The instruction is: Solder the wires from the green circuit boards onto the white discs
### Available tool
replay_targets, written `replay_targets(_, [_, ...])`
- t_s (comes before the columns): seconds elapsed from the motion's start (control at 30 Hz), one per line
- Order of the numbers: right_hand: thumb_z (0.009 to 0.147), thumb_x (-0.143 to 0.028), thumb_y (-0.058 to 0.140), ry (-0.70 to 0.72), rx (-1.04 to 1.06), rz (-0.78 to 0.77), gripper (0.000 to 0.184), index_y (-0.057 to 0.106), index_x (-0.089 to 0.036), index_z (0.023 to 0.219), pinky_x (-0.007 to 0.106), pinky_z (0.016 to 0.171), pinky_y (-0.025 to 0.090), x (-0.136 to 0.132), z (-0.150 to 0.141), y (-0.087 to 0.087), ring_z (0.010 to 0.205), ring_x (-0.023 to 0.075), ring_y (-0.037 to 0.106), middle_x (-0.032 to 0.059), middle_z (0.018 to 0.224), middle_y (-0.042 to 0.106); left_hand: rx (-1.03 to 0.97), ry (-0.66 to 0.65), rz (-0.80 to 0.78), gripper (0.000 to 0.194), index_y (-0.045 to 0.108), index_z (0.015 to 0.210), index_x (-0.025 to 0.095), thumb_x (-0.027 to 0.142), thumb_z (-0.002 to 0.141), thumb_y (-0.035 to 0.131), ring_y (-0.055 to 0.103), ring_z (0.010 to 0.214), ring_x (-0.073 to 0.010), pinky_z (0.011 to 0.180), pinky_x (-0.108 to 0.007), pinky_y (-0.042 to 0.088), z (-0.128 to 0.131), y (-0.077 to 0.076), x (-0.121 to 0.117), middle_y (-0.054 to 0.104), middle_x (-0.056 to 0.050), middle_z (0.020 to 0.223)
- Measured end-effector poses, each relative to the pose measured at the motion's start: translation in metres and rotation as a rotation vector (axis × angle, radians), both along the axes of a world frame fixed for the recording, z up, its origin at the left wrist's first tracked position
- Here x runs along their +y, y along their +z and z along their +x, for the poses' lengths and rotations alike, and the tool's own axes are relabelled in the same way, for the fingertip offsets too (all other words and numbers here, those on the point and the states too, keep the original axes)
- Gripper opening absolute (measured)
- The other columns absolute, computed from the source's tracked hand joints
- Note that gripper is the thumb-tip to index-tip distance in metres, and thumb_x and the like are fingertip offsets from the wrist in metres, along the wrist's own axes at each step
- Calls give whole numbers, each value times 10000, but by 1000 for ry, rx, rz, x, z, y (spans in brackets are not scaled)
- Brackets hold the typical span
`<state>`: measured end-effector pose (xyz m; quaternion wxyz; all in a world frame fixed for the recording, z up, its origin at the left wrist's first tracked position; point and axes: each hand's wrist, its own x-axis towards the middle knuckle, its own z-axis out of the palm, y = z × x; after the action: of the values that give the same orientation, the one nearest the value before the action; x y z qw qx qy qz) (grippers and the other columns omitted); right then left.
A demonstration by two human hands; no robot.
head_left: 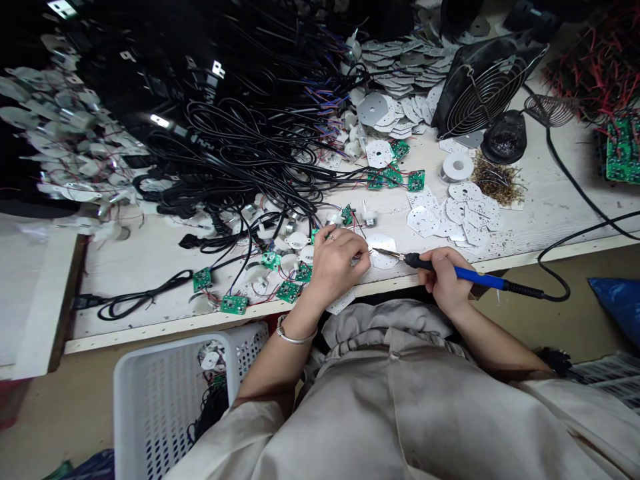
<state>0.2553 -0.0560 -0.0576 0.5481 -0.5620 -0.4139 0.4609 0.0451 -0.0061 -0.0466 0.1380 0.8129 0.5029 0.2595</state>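
Note:
My right hand is closed around a blue and black soldering iron, whose metal tip points left. That tip reaches a white, many-sided circuit board lying near the table's front edge. My left hand is at the board's left side, fingers bent and pinched together; what they hold is too small to make out. Just beyond the left hand are a small green circuit board with thin wires and a small motor. Wired green boards and white plastic parts lie left of my left wrist.
A pile of white boards and a solder spool lie to the right. Behind them stand a black fan and an iron holder. Black cables cover the back left. A white basket stands below the edge.

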Motion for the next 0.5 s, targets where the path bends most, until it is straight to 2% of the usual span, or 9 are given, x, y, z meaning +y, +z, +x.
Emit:
replay_targets(0.2, [901, -550, 568, 16, -14, -36, 365, 655, -216, 782, 210, 298, 286, -1, 1, 1, 297, 85, 406, -64, 434, 551, 9, 18, -23, 124, 658, 744, 241, 181, 840, 606, 697, 879, -167, 1064, -432, 355, 1, 0, 0, 765, 32, 866])
replay_targets(0.5, [900, -548, 570, 20, -26, -5, 355, 659, -228, 776, 216, 293, 281, -1, 1, 1, 293, 88, 400, -63, 422, 540, -2, 22, -13, 128, 651, 739, 242, 177, 837, 600, 698, 868, -163, 1057, -431, 353, 1, -2, 0, 766, 38, 858])
